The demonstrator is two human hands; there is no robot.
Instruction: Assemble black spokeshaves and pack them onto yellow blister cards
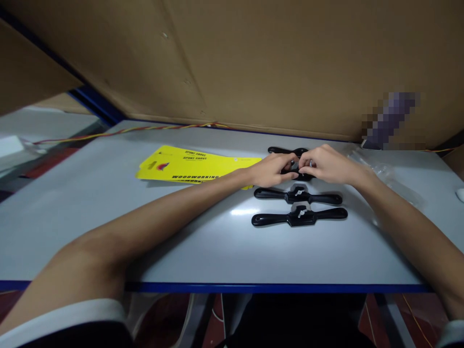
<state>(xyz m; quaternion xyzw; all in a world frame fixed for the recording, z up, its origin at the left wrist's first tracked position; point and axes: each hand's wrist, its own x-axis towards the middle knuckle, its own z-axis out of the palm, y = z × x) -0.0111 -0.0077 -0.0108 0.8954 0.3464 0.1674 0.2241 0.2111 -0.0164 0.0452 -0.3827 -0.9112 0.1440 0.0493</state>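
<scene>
Several black spokeshaves lie in a column on the grey table (181, 241). The nearest spokeshave (299, 217) and the one behind it (297, 195) lie free, each with a metal thumbscrew at its middle. My left hand (270, 170) and my right hand (324, 164) meet over a third spokeshave (297, 169), fingers curled and pinched on its middle part. That tool is mostly hidden under my hands. A fourth black handle (284, 150) shows just behind my fingers.
Yellow packaging cards (188, 164) printed with "WOODWORKING" lie to the left of the tools. Clear plastic bags (384, 169) sit at the right. A red and yellow cable (126, 129) runs along the back edge below a cardboard wall (253, 63). The table's blue front edge (275, 288) is close to me.
</scene>
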